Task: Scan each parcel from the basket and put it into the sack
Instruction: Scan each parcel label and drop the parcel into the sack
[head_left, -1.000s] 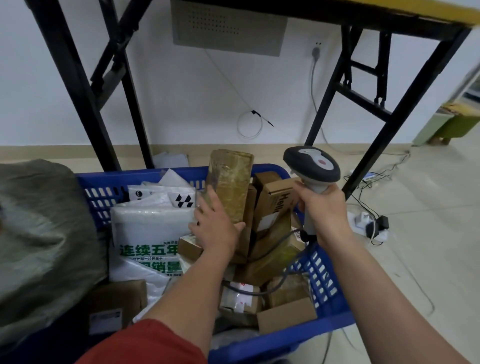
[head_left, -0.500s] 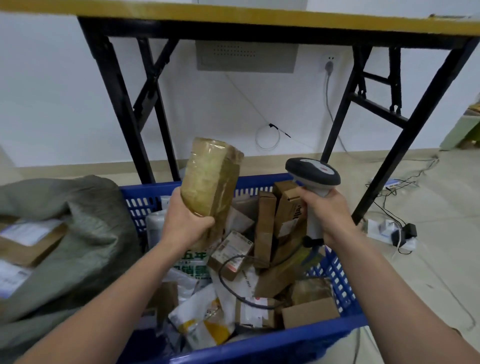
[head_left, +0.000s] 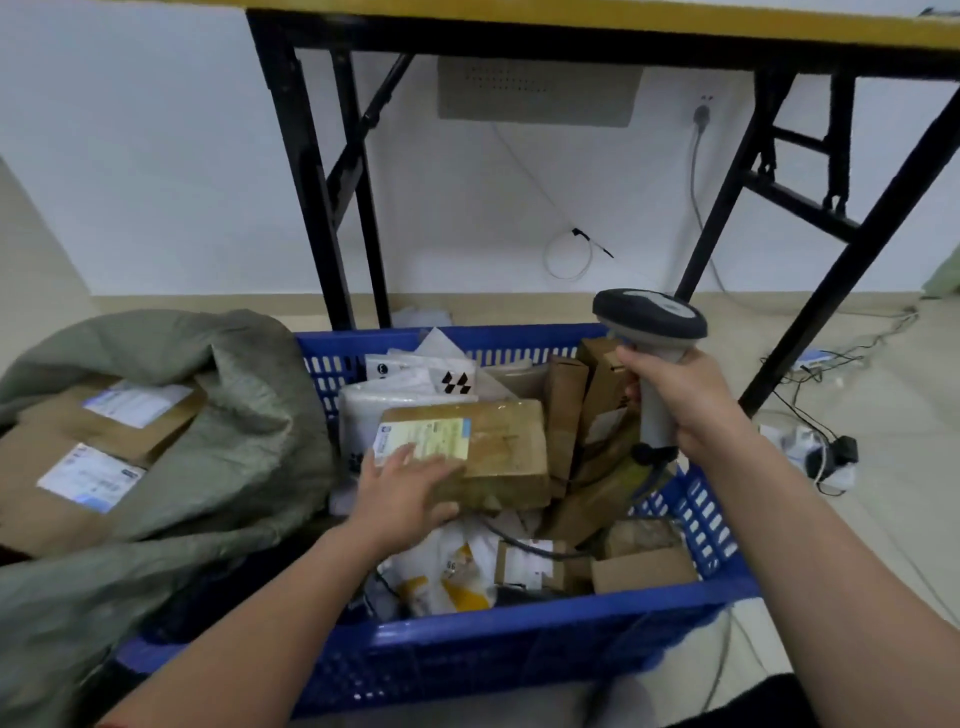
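Note:
My left hand (head_left: 402, 493) grips a brown tape-wrapped parcel (head_left: 498, 452) by its left end, holding it flat over the blue basket (head_left: 519, 654) with its white and yellow label facing up. My right hand (head_left: 680, 400) holds a grey barcode scanner (head_left: 649, 322) upright to the right of the parcel, its head level and above the parcel. The basket holds several cardboard boxes and white mailer bags. A grey-green sack (head_left: 228, 457) lies open to the left, with two labelled brown parcels (head_left: 93, 447) inside.
A black-framed folding table (head_left: 322, 208) with a yellow top stands over the far side of the basket. A power strip with plugs and cables (head_left: 826, 457) lies on the floor to the right. The scanner's cable runs down into the basket.
My left hand has turned the parcel from upright to flat, label side up, and lowered it over the basket. The scanner hand has stayed about where it was.

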